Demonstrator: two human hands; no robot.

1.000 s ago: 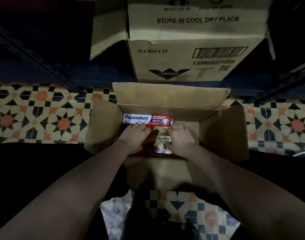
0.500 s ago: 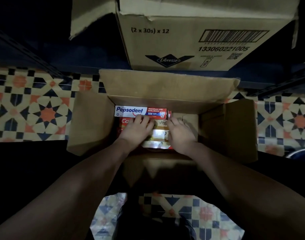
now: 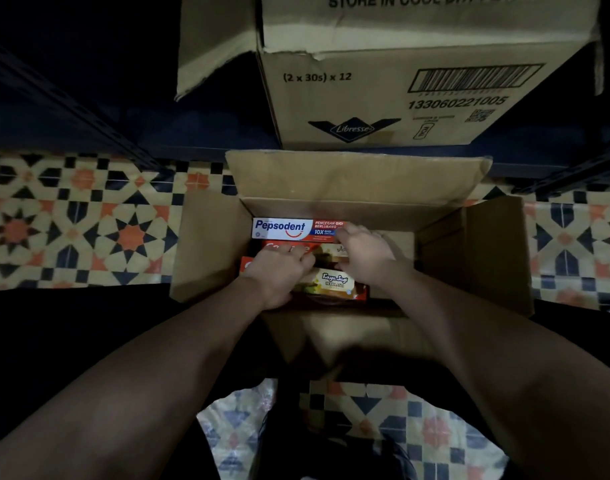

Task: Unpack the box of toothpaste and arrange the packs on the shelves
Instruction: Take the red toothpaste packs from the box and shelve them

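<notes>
Both hands were down inside the open box (image 3: 210,244), and the grip was the story. The left hand (image 3: 279,271) lay over the red packs (image 3: 279,247) in the middle of the stack, fingers curled down onto the top one; whether they had actually closed round it or only pressed on it could not be told, as the hand hid its own fingertips. The right hand (image 3: 362,254) reached further in, fingers spread and fairly straight across the right end of the Pepsodent pack (image 3: 284,228), touching and not clamping.

That white-and-red pack lay flat against the far wall of the box, label up. Nearer the body sat a yellow-brown Kayu Sugi pack (image 3: 334,284), just beside the left wrist. All the packs were bunched to the left side of the box, leaving bare cardboard on the right.

Judging by that, the lift had not begun. To do it well, the hands wanted to bracket the ends of a few packs together, squeeze inward and bring them up level, so none slid out of the bundle.

Beyond the box, a larger carton (image 3: 400,98) printed with a barcode sat on the dark shelf (image 3: 192,129) above the patterned floor (image 3: 89,230).
</notes>
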